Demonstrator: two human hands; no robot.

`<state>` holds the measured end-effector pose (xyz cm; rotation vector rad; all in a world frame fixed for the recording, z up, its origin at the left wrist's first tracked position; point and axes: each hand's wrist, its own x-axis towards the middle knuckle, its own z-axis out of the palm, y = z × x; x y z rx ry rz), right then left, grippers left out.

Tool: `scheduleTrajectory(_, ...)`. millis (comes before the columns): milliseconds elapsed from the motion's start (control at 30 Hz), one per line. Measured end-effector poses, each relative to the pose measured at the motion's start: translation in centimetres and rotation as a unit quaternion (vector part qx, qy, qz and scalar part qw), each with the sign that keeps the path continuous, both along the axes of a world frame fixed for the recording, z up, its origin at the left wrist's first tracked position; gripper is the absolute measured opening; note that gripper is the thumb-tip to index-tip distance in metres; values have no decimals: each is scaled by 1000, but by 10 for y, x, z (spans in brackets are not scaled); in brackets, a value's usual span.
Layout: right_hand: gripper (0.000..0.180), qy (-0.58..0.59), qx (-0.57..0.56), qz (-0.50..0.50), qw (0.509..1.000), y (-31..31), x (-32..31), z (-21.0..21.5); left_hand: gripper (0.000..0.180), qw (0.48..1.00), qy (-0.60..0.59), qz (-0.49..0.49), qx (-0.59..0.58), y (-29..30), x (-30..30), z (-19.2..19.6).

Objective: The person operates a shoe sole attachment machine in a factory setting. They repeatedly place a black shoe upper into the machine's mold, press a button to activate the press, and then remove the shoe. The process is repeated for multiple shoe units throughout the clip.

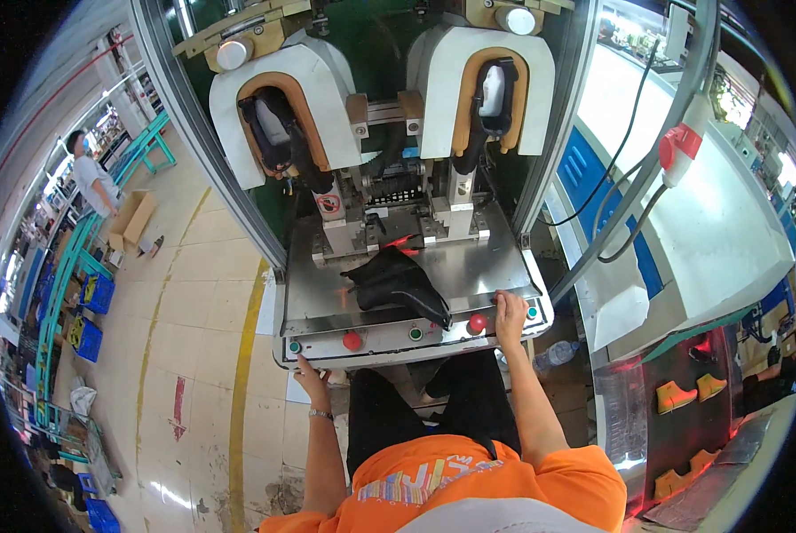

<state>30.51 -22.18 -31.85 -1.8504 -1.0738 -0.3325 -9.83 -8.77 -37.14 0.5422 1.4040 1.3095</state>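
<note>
two hands on my press panel (398, 342): left hand (310, 377) fingers curled under front edge, right hand (509, 313) fingers together by red button (477, 323); black shoe upper (398, 284) lies between.

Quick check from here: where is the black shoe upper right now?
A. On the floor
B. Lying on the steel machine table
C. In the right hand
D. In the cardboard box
B: the black shoe upper lies loose on the steel machine table, while both hands sit at the front control panel.
</note>
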Motion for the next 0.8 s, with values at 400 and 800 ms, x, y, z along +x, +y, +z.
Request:
scheduleTrajectory(400, 15, 2, -5, 4, 1000, -1, 0, 2, 62, 1000, 7, -1, -7, 1, -1, 0)
scheduleTrajectory(800, 16, 24, -18, -9, 999, 0, -1, 3, 62, 1000, 0, -3, 7, 0, -1, 1)
